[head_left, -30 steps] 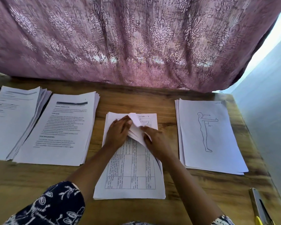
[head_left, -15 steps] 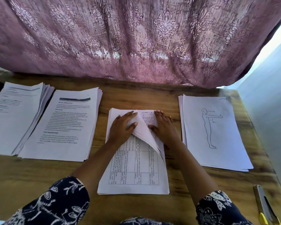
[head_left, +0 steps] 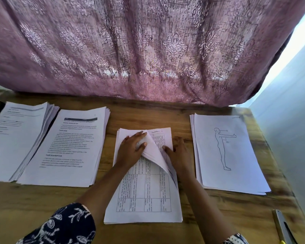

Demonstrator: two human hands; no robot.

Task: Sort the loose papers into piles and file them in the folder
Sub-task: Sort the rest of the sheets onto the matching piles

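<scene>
1. Lying side by side on a wooden table (head_left: 148, 117) are four piles of loose paper, each apart from the next.
2. The middle pile (head_left: 144, 205) shows a printed grid of small text, with a handwritten note at its far right corner.
3. The left hand (head_left: 130, 150) rests on the far half of this pile. It holds a bundle of turned-back sheets (head_left: 153, 152) between thumb and fingers, so that their far right corner is folded toward the left.
4. The right hand (head_left: 180, 155) lies flat along the pile's right edge, fingers straight. Its thumb presses on the page uncovered beneath the fold.
5. The two hands are close together, parted only by the lifted bundle.
6. To the right is a pile topped by a line drawing of a standing figure (head_left: 236, 164) with one arm held out.
7. To the left is a pile of typed text (head_left: 69, 147) with bold headings. Beyond it, at the table's left end, a fanned pile (head_left: 12, 138) lies just beside it.
8. A purple patterned curtain (head_left: 148, 50) hangs behind the table.
9. A metal tool (head_left: 280, 226) with a yellow tip lies at the near right corner.
</scene>
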